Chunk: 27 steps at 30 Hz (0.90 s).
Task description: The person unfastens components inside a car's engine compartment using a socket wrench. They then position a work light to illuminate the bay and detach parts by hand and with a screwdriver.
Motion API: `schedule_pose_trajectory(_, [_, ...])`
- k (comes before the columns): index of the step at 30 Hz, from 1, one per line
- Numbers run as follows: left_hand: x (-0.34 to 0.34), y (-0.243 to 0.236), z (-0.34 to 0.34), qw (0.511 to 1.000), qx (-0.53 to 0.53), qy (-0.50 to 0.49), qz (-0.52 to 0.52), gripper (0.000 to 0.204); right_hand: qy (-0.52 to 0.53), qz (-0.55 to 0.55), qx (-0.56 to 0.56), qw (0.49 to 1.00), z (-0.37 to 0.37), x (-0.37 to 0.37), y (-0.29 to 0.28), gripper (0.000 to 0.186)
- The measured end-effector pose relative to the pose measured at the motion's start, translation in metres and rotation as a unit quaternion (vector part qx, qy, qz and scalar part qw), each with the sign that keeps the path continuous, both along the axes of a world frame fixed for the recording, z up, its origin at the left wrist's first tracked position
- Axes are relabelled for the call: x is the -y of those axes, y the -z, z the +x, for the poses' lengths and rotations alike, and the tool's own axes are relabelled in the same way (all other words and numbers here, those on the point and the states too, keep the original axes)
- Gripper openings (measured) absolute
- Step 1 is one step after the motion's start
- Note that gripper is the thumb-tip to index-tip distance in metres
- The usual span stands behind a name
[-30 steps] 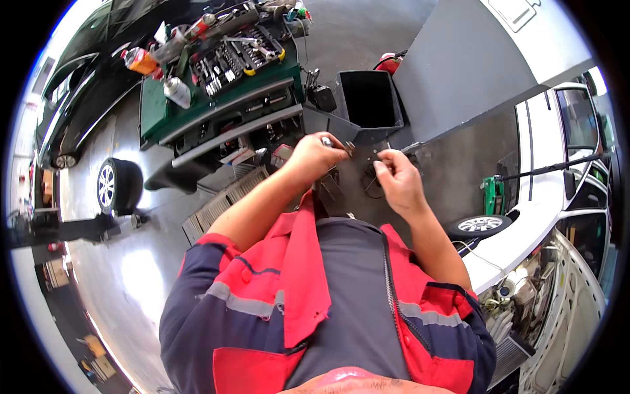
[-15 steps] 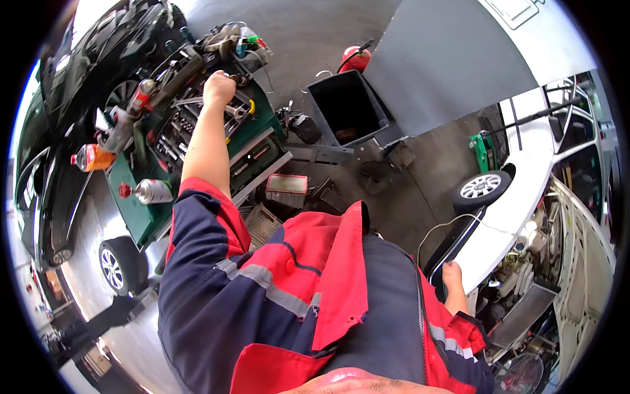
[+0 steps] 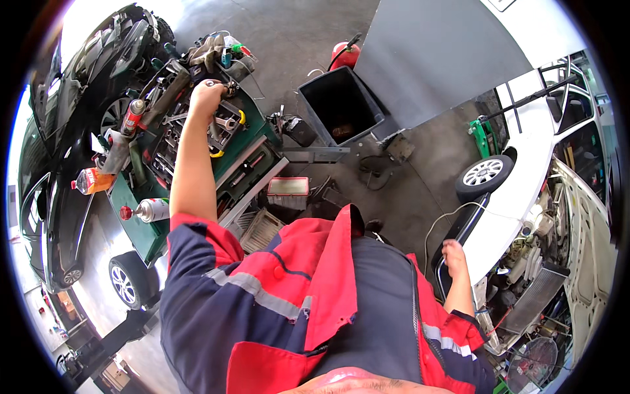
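Note:
My left hand [image 3: 206, 98] reaches over the green tool cart [image 3: 134, 209], its fingers closed. A small round metal end [image 3: 210, 83] shows at the fingers; its kind is unclear. Below the hand, a dark tray of wrenches [image 3: 227, 123] and sockets lies on the cart, with yellow-handled pieces at its edge. A spray can with a red cap [image 3: 152, 210] lies on the cart's near left corner. My right hand [image 3: 454, 257] is at the right, beside the white car's fender [image 3: 489, 253]. Its fingers are curled, and anything inside them is hidden.
A black bin [image 3: 341, 108] and red fire extinguisher [image 3: 344, 55] stand ahead. At right is the white car's open engine bay [image 3: 531, 282]. A dark car [image 3: 62, 171] stands at left; a loose wheel [image 3: 123, 279] is nearer. A cable [image 3: 430, 230] runs by the fender.
My left hand has shifted slightly left, and the metal end now shows at its fingers. My right hand has moved slightly away from me, with its fingers curled. The view has shifted slightly.

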<state>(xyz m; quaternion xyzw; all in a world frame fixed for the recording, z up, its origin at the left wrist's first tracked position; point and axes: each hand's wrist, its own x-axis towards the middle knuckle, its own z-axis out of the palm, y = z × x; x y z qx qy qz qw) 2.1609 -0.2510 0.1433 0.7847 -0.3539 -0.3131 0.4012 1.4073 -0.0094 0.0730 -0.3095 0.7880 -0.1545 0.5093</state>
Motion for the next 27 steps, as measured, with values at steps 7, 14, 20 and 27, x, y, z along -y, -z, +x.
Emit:
schedule_pose_trajectory(7, [-0.096, -0.073, -0.149, 0.852, -0.449, 0.251, -0.091, 0.04, -0.182, -0.125, 0.21, 0.952, 0.156, 0.123, -0.088, 0.043])
schedule_pose_trajectory(14, [-0.144, -0.084, -0.254, 0.671, -0.716, 0.194, 0.006, 0.075, -0.403, -0.406, 0.143, 0.808, 0.275, 0.131, -0.201, 0.022])
schedule_pose_trajectory(20, [-0.154, -0.086, -0.281, 0.717, -0.678, 0.159, 0.03, 0.075, -0.391, -0.426, 0.142, 0.803, 0.298, 0.102, -0.201, 0.014])
schedule_pose_trajectory(27, [-0.162, -0.092, -0.301, 0.847, -0.442, 0.291, -0.039, 0.09, -0.383, -0.495, 0.111, 0.772, 0.288, 0.088, -0.195, 0.015])
